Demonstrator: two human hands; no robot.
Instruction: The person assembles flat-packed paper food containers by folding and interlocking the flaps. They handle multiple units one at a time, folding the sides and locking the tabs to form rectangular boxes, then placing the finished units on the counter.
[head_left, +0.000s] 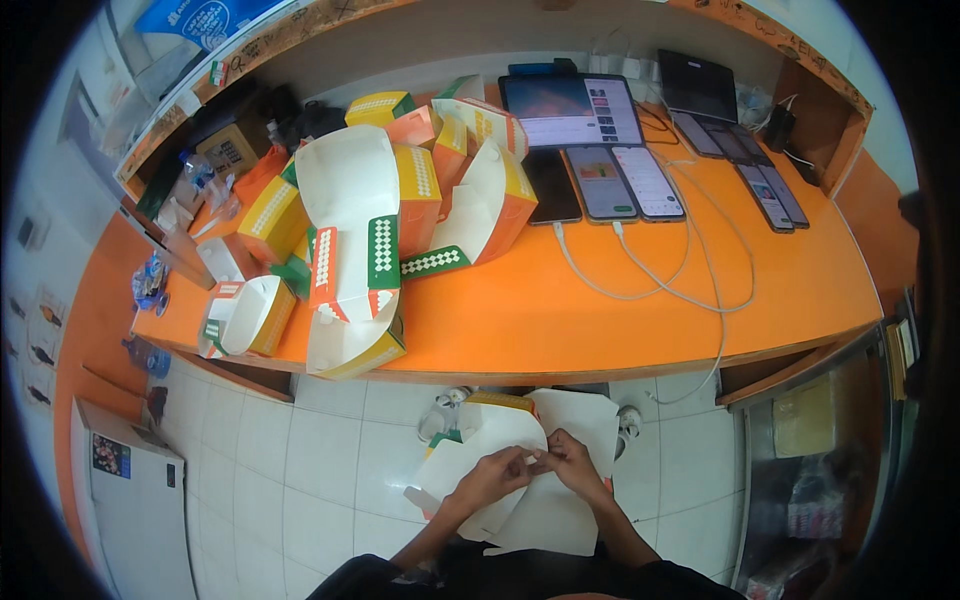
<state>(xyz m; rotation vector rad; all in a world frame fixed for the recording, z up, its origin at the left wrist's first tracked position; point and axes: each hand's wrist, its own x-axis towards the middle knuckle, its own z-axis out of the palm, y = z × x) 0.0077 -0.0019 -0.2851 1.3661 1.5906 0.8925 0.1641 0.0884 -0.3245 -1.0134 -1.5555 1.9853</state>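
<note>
Two hands pinch a bit of white card

The left hand [490,480] and the right hand [572,466] are close together, low down in front of the person's body. The arms come up from below and lean in, like the two sides of a tent. Both hands have their backs turned up. The fingers are bent, and the tips almost meet in the middle. They are not spread wide. Both hands are pinching the white card [548,515], and a small white bit of it peeks out between the fingertips. The finger and thumb tips are too small to see well.

The card lies under the hands and around them, over the person's lap. Big white flaps stick out on both sides, and a yellow edge shows just past the hands. I cannot tell if it is all one piece.

One shoe [628,424] sits past the right hand, near the card. Ahead of the hands is the orange table [480,325]. On it, ahead and to the left of the hands, is a messy pile of folded boxes [345,185]. Ahead and to the right are phones [648,183] and white cables [640,297].
</note>
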